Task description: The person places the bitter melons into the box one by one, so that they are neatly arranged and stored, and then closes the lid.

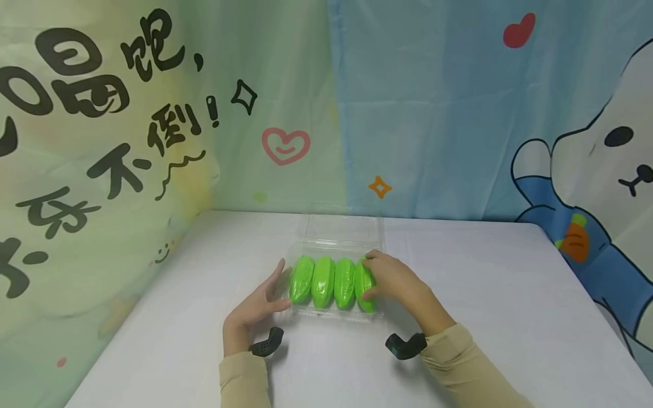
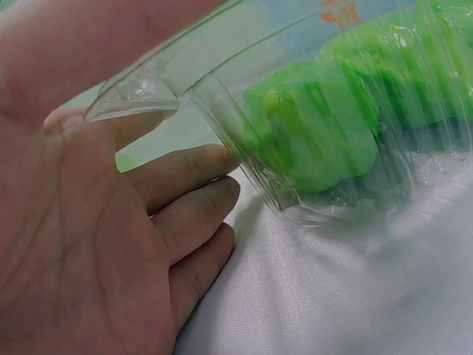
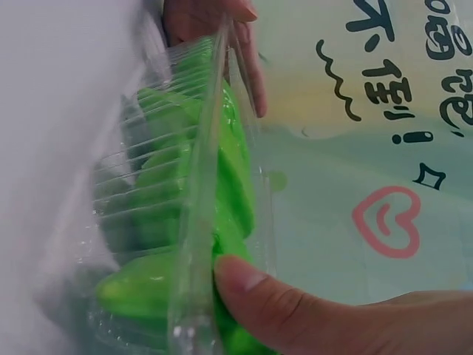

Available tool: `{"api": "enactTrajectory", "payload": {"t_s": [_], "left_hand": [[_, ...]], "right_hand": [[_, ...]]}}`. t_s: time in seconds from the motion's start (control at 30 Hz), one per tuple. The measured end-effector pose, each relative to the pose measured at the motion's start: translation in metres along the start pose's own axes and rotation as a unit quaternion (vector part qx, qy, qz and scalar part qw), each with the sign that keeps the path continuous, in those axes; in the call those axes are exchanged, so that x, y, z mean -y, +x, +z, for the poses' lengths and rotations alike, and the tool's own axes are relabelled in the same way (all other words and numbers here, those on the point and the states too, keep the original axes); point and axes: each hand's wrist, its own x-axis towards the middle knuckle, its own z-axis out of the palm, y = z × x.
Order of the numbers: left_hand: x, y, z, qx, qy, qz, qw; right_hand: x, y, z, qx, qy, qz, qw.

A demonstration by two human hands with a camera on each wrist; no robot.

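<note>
A clear plastic clamshell box (image 1: 326, 313) lies on the table, its lid (image 1: 343, 228) folded back behind it. Several glossy green, oblong, ridged pieces (image 1: 323, 282) sit side by side inside; their exact kind cannot be told. My right hand (image 1: 398, 280) grips the rightmost green piece (image 1: 364, 283), thumb at the near side and fingers at the far end. In the right wrist view, the thumb (image 3: 247, 285) presses against that piece over the box rim. My left hand (image 1: 257, 306) is spread around the box's left side; in the left wrist view, its nearly straight fingers (image 2: 196, 214) touch the clear wall.
A white cloth covers the table (image 1: 484, 283). Behind it hangs a printed curtain (image 1: 433, 130) with writing, hearts and a cartoon bear. Each wrist carries a black camera mount, one at the left wrist (image 1: 267, 343) and another mount (image 1: 405, 345) at the right.
</note>
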Motion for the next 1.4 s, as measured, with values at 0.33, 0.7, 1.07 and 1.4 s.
{"api": "enactTrajectory", "payload": {"t_s": [0.33,0.7,1.07,1.4], "left_hand": [[0.001,0.000,0.001,-0.007,0.007,-0.003,0.9999],[0.001,-0.001,-0.001,-0.004,-0.001,-0.004,1.0000],[0.000,0.000,-0.001,0.001,0.003,0.001,1.0000],[0.003,0.001,0.000,0.002,-0.004,0.007,1.0000]], "right_hand": [[0.000,-0.001,0.003,0.008,0.000,0.018,0.9998],[-0.011,-0.003,0.013,-0.015,0.021,0.006,0.9997],[-0.015,-0.001,0.014,-0.028,0.046,0.006,0.9985],[-0.017,0.001,0.014,-0.010,0.041,0.003,0.9991]]}}
